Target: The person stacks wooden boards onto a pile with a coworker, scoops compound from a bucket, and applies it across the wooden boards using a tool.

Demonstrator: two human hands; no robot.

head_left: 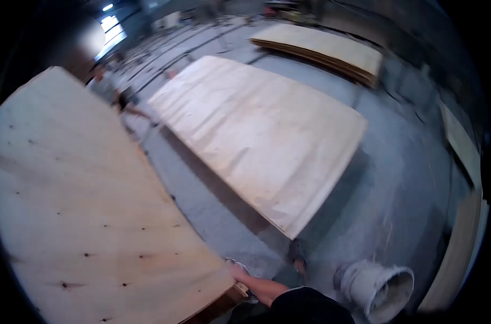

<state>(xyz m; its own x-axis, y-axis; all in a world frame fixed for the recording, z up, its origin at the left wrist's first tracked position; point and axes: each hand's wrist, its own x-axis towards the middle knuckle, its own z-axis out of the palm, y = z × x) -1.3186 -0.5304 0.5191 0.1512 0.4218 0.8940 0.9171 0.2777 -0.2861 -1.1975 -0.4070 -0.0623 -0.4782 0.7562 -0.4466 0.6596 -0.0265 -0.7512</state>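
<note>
**Hand on the Corner of a Broad Wooden Sheet**

We held the knotty wooden sheet (89,178) by its near right corner, where what appeared to be our right hand (239,271) was closed over the edge, its fingers partly blurred. Our left hand was out of view, and we could not tell its state. The sheet filled the left side of the scene, running from near to far. A dark brown edge showed below the corner; whether more sheets lay beneath, we could not tell.

We judged the sheet heavy and stiff, liable to flex along its length, with a face smooth enough to slide under a flat palm and corners that could chip. The soundest hold seemed to be two hands well apart on the near edge, fingers under, thumbs over.

To the right, a pale panel (256,135) sat above the grey floor (396,189), its near corner close to a dark shoe (298,250). At far left, a co-worker (102,86) extended a hand (152,122) close to that panel's edge, contact unclear. A stack of sheets (321,48) lay at far right, a white-crusted bucket (361,289) tilted at near right, and long boards (456,248) lined the right edge.
</note>
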